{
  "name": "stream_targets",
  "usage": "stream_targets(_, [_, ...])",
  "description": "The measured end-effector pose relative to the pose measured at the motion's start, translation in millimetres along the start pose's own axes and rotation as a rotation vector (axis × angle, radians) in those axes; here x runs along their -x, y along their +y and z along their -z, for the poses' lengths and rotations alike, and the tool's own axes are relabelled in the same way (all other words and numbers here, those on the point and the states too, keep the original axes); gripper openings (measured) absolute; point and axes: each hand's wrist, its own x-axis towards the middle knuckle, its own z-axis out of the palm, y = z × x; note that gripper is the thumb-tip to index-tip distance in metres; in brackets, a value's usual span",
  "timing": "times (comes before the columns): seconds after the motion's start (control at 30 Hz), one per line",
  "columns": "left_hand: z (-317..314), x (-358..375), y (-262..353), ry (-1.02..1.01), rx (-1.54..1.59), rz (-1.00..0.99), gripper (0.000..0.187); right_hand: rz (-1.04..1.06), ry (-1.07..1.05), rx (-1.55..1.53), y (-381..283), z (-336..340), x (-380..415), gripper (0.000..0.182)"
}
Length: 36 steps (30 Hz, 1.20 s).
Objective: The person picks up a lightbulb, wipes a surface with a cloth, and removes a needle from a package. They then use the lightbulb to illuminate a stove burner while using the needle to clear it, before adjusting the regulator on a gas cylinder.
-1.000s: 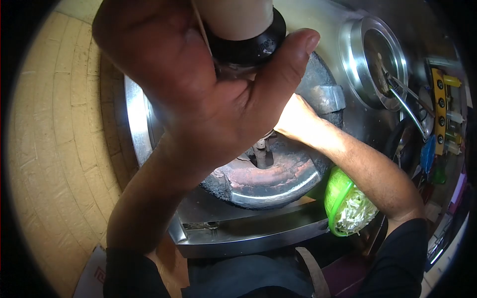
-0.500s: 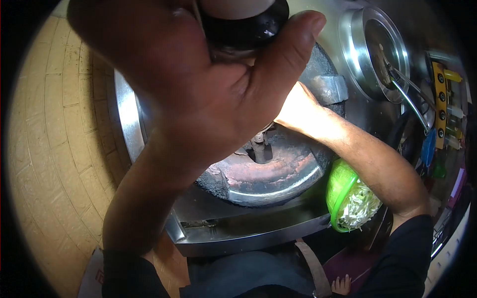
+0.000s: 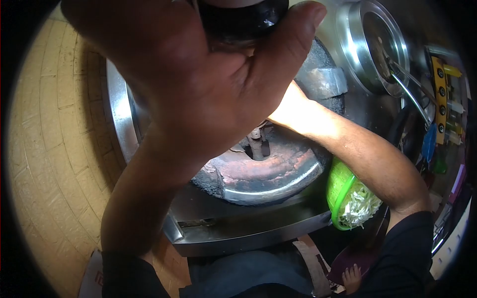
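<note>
My left hand (image 3: 218, 99) is raised close to the camera and fills the upper middle of the view. Its fingers and thumb curl round a pale cylindrical object with a glossy black rim (image 3: 243, 20), cut off by the top edge. Below it lies a round, soot-crusted stove burner (image 3: 271, 174) with a worn metal fitting (image 3: 256, 144) at its centre. My right hand (image 3: 290, 107) reaches in over the burner from the right, brightly lit at the wrist. Its fingers are hidden behind my left hand.
A green basket of shredded cabbage (image 3: 340, 201) stands right of the burner. Beyond is a round metal pot (image 3: 354, 44) with tongs (image 3: 410, 97) in it. Squeeze bottles (image 3: 453, 107) stand in a yellow rack (image 3: 438, 99). Another person's fingers (image 3: 352, 274) show at the bottom.
The burner and pot sit slightly higher and further left in view. Both my hands keep nearly the same pose. The fingers at the bottom have shifted right and up.
</note>
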Motion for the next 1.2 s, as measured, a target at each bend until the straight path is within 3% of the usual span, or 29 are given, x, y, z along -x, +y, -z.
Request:
stream_targets(0.2, [-3.0, 4.7, -3.1, -0.035, 0.010, 0.079, 0.051, -0.032, -0.039, 0.026, -8.4, 5.7, 1.7, 0.023])
stream_targets(0.3, [-4.9, 6.2, -4.6, -0.052, 0.016, 0.115, 0.051, -0.016, -0.039, 0.125, -9.6, 11.2, 1.0, 0.023])
stream_targets(0.37, [-5.9, 7.5, -4.8, -0.063, 0.019, 0.136, 0.051, 0.004, -0.185, 0.301, -12.7, 17.6, -0.9, 0.024])
stream_targets(0.47, [-6.8, 8.3, -5.5, -0.071, 0.022, 0.160, 0.050, 0.018, -0.166, 0.318, -6.7, 10.3, -0.8, 0.024])
stream_targets(0.9, [-9.4, 9.7, -10.9, -0.107, 0.040, 0.243, 0.049, -0.058, -0.055, -0.011, 10.2, -2.5, -3.3, 0.027])
stream_targets(1.2, [-7.9, 11.9, -13.2, -0.111, 0.041, 0.271, 0.049, -0.087, -0.078, -0.047, 13.6, -4.6, -3.1, 0.028])
